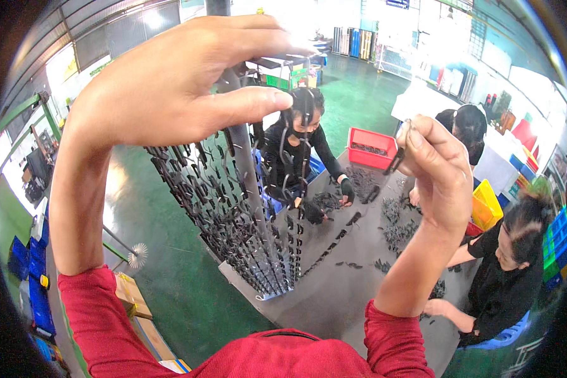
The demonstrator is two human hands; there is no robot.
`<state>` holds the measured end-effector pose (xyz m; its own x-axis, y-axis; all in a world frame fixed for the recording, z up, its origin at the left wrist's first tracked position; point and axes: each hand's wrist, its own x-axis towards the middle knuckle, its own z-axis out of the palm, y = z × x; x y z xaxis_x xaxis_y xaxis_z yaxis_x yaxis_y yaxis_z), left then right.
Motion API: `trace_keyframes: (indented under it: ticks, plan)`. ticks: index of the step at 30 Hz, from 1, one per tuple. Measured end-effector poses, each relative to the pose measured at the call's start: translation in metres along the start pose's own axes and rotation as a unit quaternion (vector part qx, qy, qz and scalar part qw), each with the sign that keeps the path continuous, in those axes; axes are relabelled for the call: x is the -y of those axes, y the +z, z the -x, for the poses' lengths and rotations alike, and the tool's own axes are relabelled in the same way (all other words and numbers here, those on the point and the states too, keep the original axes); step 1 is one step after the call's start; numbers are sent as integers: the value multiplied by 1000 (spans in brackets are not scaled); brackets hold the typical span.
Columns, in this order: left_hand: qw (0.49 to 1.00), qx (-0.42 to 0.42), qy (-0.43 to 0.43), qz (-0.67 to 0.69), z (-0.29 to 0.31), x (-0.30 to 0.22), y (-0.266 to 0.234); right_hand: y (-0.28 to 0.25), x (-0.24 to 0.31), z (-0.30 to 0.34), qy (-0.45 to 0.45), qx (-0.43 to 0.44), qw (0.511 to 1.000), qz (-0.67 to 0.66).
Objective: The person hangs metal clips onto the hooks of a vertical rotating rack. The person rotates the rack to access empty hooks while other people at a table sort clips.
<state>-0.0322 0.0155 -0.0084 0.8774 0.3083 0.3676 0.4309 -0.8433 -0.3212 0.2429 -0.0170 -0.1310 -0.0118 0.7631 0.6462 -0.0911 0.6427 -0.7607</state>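
Note:
My right hand (438,157) is raised at the right, thumb and fingers pinched on the upper end of a strand strung with small black parts (353,219). That strand slants down to the foot of a rack of similar strands (214,201), which hang close together around a grey upright pole (249,164). High at the left, my left hand (170,82) is open, fingers stretched forward and thumb apart from them. Its fingertips are beside the tops of the nearest hanging strands (305,120); whether they touch is unclear.
Beyond the strands, a grey table (334,290) bears heaps of loose black parts (397,227) and a red bin (372,148). One co-worker (296,138) handles parts across the table; others (510,252) sit at the right. A yellow bin (485,205) stands near them. Cardboard boxes (132,296) lie lower left.

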Motion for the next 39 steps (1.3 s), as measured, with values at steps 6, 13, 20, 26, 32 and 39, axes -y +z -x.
trace_keyframes:
  ticks: [6, 13, 20, 26, 32, 39]
  plan:
    - [999, -25, -16, 25, 1, -5, 5, -20, -23, 9, 87, 17, 876, 473]
    - [998, -36, -32, 34, -6, -14, 4, 39, -10, -9, -127, -80, 961, 232]
    - [997, 58, 30, 50, -6, -11, -18, 73, 3, -26, -94, -48, 990, 92]
    - [997, -10, 50, 56, 0, -11, -3, 67, 4, -21, -82, -5, 996, -30]
    - [997, -19, 54, 44, -5, -15, 0, 61, -2, -21, -62, 3, 984, -166]
    - [997, -30, 57, 44, -14, -22, 2, 19, -6, -16, -42, 9, 972, -232]
